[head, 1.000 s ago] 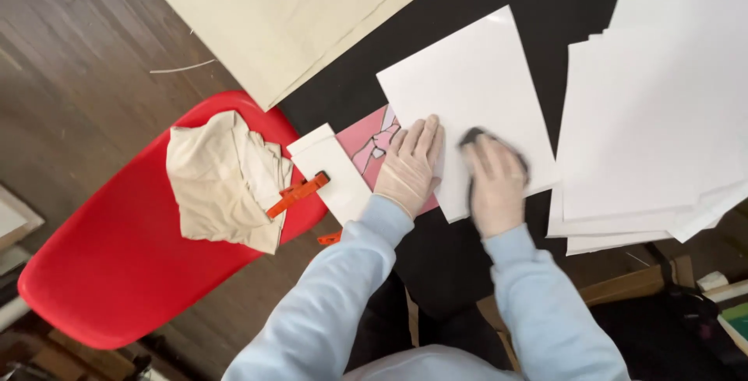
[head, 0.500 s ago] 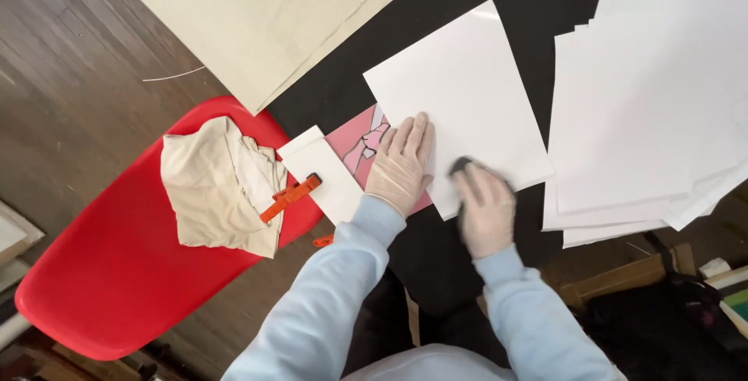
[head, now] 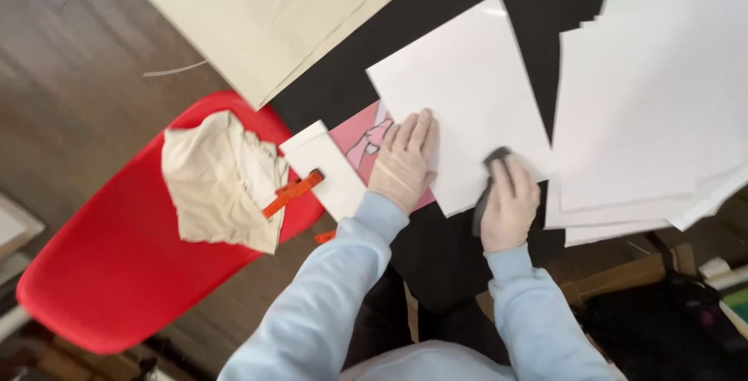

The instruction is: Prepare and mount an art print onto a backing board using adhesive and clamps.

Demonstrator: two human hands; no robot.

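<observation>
A white sheet (head: 467, 93) lies on the black table (head: 436, 241). My left hand (head: 403, 161) presses flat on its near left corner, fingers together, over a pink printed card (head: 358, 135). Gloved like the left, my right hand (head: 510, 203) grips a small dark flat tool (head: 491, 171) and holds it against the sheet's near edge.
A stack of several white sheets (head: 654, 100) covers the table's right side. Large cream sheets (head: 265, 15) lie at the far left. A red chair (head: 117, 272) at the left holds a crumpled cream cloth (head: 218, 182), a white card (head: 327, 171) and an orange clip (head: 292, 192).
My right hand with the dark tool has slid toward me, from the middle of the white sheet down to its near edge. The left hand stays pressed in place.
</observation>
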